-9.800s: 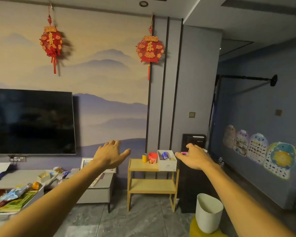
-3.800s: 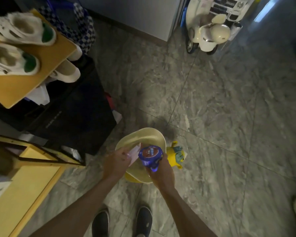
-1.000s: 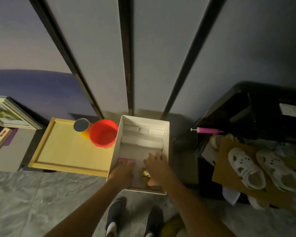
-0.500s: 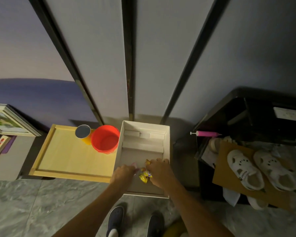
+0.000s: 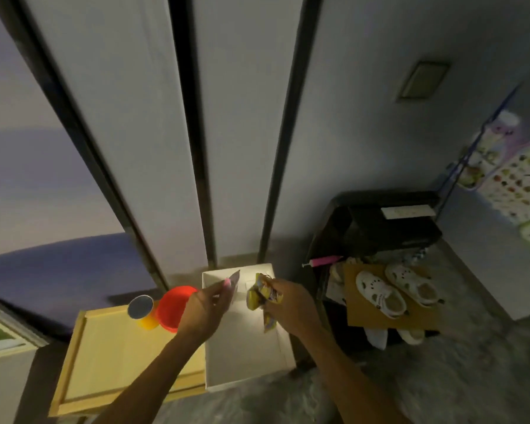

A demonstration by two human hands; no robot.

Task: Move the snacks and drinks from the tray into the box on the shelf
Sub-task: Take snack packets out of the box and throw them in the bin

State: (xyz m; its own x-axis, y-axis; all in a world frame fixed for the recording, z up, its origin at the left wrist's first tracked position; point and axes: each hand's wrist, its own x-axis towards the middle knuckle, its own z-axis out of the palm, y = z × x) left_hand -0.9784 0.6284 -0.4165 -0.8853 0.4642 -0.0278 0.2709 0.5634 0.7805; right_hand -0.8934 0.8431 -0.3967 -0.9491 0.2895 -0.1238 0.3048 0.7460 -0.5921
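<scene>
Both hands have lifted out of the white cardboard box (image 5: 245, 347), snacks still pinched
My left hand (image 5: 205, 307) grips a pink-edged flat packet (image 5: 231, 286), my right hand (image 5: 291, 304) yellow crinkly wrappers (image 5: 259, 296); next I'd release them into the box

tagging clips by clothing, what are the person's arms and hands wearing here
Nothing that shows. Both forearms are bare, with no sleeve in view up to the frame's bottom edge. The left hand and right hand have no gloves, and no watch, ring or band is visible in the dim light.
</scene>
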